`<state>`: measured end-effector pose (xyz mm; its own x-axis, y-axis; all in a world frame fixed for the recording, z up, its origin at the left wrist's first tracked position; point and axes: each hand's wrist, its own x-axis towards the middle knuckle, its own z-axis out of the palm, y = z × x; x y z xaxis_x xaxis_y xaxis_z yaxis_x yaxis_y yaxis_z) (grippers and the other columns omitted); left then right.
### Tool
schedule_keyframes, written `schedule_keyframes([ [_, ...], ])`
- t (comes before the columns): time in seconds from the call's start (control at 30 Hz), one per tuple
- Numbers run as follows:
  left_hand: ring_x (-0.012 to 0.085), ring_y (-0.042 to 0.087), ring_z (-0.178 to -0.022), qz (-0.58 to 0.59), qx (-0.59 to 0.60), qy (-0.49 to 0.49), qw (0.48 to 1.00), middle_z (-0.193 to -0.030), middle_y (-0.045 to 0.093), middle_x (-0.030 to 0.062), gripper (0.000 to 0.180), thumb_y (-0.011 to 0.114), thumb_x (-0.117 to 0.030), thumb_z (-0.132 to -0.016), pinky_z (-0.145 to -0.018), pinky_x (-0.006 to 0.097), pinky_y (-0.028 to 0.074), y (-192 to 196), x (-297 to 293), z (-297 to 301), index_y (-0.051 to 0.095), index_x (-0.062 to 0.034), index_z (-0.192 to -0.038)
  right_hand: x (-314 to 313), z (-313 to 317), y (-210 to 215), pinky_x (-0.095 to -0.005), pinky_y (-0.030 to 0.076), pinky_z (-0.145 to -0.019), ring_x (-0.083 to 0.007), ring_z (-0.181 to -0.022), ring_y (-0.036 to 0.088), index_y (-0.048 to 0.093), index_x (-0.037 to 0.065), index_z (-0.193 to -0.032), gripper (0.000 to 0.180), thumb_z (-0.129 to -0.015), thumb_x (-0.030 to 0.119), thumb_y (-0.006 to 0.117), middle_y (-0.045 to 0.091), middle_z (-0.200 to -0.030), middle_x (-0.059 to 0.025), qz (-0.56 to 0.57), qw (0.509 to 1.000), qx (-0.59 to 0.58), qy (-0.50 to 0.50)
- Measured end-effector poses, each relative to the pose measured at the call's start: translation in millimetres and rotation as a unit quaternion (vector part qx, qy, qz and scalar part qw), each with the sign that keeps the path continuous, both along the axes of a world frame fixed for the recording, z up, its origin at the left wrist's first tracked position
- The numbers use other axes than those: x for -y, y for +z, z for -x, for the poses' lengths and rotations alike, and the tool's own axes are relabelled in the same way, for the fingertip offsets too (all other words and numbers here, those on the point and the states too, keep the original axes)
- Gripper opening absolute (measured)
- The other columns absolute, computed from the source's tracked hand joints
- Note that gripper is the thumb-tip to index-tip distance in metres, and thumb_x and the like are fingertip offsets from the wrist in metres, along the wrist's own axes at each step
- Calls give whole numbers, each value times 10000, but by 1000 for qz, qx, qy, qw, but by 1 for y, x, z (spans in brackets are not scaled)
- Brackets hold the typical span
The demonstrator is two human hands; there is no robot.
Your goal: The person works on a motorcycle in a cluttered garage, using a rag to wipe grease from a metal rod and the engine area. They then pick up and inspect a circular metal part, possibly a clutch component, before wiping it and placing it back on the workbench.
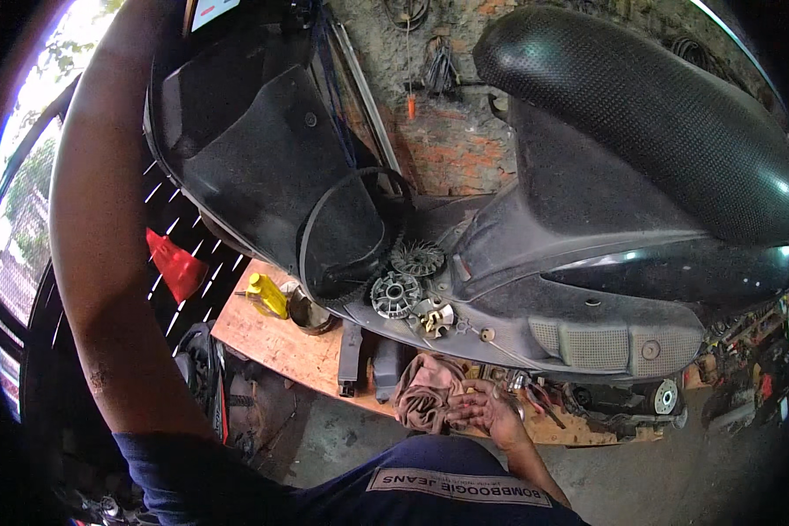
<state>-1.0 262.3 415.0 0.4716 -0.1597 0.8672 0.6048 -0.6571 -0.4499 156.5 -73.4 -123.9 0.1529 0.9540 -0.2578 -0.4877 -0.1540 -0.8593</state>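
My right hand (489, 410) reaches down to a wooden board (272, 340) beside the scooter, its fingers curled on the edge of a crumpled brown rag (422, 392). My left forearm (105, 228) rises along the left side and the hand leaves the picture at the top. On the scooter's footboard (517, 311) lie a black toothed drive belt (311, 219), two finned metal pulley halves (396, 294) (418, 258) and a few small metal parts (434, 318).
The black scooter seat (640, 114) fills the upper right, with a brick wall (447, 149) behind. On the board stand a yellow bottle (267, 295), a round tin (312, 316), two black parts (351, 355) and hand tools (539, 396). A red plastic piece (175, 263) sits left.
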Motion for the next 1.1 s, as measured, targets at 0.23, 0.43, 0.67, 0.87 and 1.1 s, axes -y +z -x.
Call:
schedule_keyframes([
  [0.23,232,655,-825,318,-17,-156,935,-899,712,129,375,726,-397,-842,-756,364,513,1,-62,2,736,-56,-997,15,9,-20,-407,556,-781,-342,-951,682,421,38,-1335,710,-959,636,348,633,-1144,-219,24,999,-5,-35],
  [0.43,214,660,-814,282,-14,-28,959,-910,719,141,398,699,-418,-859,-755,380,509,-9,-75,0,736,-39,-975,18,11,-32,-381,552,-822,-275,-929,677,434,56,-1331,538,-1013,487,378,636,-1143,-201,40,997,-38,-57],
  [0.67,221,665,-815,274,-23,-24,961,-898,719,134,363,673,-386,-883,-768,380,512,-13,-87,10,730,-34,-952,25,15,-27,-389,553,-839,-275,-929,677,415,35,-1328,568,-1005,502,399,636,-1136,-200,60,996,-8,-67],
  [0.87,220,669,-826,292,4,-67,954,-907,718,132,330,671,-346,-890,-790,373,513,-18,-86,12,724,-30,-973,26,10,-26,-373,559,-830,-264,-912,678,400,24,-1335,520,-1030,444,373,638,-1113,-191,64,997,9,-41],
  [1.1,220,674,-839,313,30,-103,944,-917,717,129,293,669,-298,-899,-816,363,515,-25,-88,14,717,-26,-998,24,2,-26,-325,530,-775,-209,-876,676,461,50,-1304,461,-1045,414,350,650,-1095,-129,100,993,53,-14],
])
